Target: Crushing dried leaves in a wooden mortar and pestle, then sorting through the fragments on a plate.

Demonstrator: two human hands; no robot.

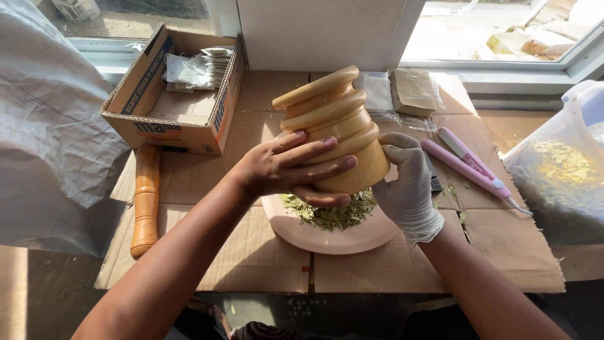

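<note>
Over the middle of the cardboard-covered worktop (251, 264), head view: both hands hold a ridged wooden mortar (333, 126), tipped mouth-down over a pale pink plate (296, 236). Left hand (283, 167), bare, has its grip closed around the near side of the mortar, fingers spread across the body. Right hand (408, 189), in a white glove, has its grip closed on the far right side, near the rim. A heap of crushed green leaves (333, 215) lies on the plate directly beneath the mortar's mouth. Wooden pestle (146, 201) lies on the worktop well to the left, beside an open cardboard box (170, 119) holding white sachets. Pink handheld sealer (469, 167) lies to the right of the gloved hand. Clear plastic bag of dried leaves (557, 173) stands at the right edge
</note>
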